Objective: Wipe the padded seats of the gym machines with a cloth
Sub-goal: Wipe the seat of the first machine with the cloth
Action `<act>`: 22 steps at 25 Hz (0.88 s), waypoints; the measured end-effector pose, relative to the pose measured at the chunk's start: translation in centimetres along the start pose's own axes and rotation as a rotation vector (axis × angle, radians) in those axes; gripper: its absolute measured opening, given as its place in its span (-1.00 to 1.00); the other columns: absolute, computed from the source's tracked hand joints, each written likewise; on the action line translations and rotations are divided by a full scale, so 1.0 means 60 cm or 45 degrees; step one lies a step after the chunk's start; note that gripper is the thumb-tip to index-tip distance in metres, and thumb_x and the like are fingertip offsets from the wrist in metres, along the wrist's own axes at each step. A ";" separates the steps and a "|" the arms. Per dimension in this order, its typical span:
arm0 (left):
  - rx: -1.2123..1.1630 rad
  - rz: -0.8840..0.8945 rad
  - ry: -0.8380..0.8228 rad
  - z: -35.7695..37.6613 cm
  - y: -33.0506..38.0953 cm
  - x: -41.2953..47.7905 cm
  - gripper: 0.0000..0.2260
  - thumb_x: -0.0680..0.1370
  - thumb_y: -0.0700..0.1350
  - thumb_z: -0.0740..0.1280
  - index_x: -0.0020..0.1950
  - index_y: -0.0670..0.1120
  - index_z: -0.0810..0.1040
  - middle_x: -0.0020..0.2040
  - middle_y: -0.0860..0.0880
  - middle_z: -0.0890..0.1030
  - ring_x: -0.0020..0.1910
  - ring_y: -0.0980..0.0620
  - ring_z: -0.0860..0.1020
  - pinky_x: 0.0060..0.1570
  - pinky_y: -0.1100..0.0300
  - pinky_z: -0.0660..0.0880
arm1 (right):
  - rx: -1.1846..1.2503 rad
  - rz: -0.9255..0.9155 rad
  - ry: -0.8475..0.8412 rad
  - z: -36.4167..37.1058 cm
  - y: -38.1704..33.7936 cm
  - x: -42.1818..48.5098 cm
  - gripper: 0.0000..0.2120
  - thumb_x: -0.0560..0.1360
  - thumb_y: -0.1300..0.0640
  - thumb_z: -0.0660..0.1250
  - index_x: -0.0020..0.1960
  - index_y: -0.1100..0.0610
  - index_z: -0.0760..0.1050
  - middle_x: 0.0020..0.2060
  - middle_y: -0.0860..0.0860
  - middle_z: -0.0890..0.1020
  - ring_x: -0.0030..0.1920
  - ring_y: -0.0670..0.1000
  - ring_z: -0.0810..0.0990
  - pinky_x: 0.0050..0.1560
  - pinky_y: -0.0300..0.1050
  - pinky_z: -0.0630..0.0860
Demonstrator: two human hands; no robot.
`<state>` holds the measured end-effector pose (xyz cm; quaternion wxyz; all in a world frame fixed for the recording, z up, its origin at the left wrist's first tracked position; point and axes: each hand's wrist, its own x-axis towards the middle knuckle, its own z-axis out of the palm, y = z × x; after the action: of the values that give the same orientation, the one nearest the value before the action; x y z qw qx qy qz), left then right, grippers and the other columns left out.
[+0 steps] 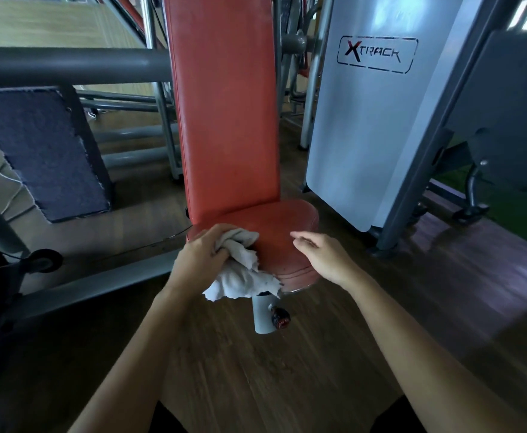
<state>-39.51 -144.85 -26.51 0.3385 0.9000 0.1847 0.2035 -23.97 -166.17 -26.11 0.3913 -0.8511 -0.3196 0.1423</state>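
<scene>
1. The wiping step looks to be under way. The left hand bunches the cloth in curled fingers and presses it to the seat at its nine o'clock edge, with a ragged tail hanging off the front toward six.
2. The right hand hovers at the seat's three o'clock side, fingers loosely bent, holding nothing — whether it touches the pad I cannot tell.
3. The likely next move is a sweep toward three o'clock, with firm, flat pressure and the tail gathered in.
4. The seat is red vinyl, rounded, stitched near its rim and slightly glossy; the cloth is white, soft and frayed.
5. At twelve rises the tall, flat backrest in the same vinyl; at six, below the seat, is a pale metal seat post with a dark knob.
</scene>
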 end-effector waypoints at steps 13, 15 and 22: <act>-1.100 -0.500 0.387 0.208 0.063 -0.094 -0.50 0.67 0.05 0.23 0.60 0.17 0.18 0.46 0.33 0.30 0.42 0.37 0.29 0.55 0.05 0.21 | -0.372 -0.154 -0.046 0.045 0.017 0.027 -0.59 0.66 -0.08 0.19 0.50 -0.11 0.40 0.58 0.01 0.26 0.60 0.07 0.09 0.55 0.02 0.05; -1.086 -0.527 0.453 0.206 0.065 -0.102 -0.55 0.67 -0.04 0.27 0.53 0.22 0.30 0.46 0.24 0.41 0.41 0.32 0.36 0.51 0.09 0.28 | -0.381 -0.164 -0.026 0.048 0.021 0.026 -0.60 0.66 -0.07 0.19 0.49 -0.10 0.41 0.57 0.02 0.28 0.60 0.08 0.11 0.54 0.02 0.06; -1.274 -0.416 0.532 0.244 0.087 -0.142 -0.61 0.71 0.02 0.13 0.55 0.12 0.35 0.50 0.20 0.40 0.50 0.24 0.32 0.54 0.02 0.22 | -0.424 -0.207 0.052 0.054 0.037 0.030 -0.62 0.67 -0.04 0.19 0.47 -0.08 0.44 0.54 0.05 0.34 0.57 0.14 0.19 0.51 0.06 0.16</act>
<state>-38.55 -160.32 -35.06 0.7070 0.5303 0.2659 0.3850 -23.24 -164.18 -29.90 0.2617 -0.8782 -0.3985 0.0380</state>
